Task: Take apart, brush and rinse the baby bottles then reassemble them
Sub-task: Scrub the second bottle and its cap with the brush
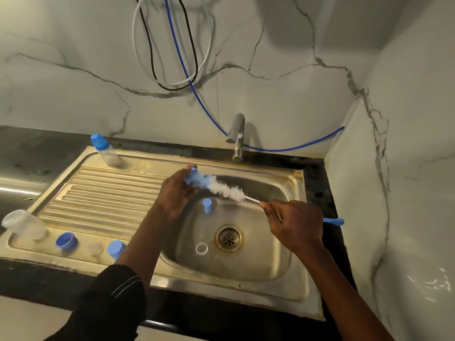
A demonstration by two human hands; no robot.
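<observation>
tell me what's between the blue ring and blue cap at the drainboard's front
A small clear piece, likely a teat, sits between the blue ring and the blue cap, in the head view.

Left hand (177,193) gripping small blue part (194,170) over sink basin (270,262). Right hand (298,227) pinching bottle brush (226,189) by stem, bristle tip touching part. Blue cap (208,205) and white ring (202,248) lying in basin. Capped bottle (104,150) standing on drainboard (103,193). Open bottle (22,226), blue collar (65,240) and clear teat (96,249) sitting along front edge.

No readable text, label, brand or number on any item in view.
</observation>
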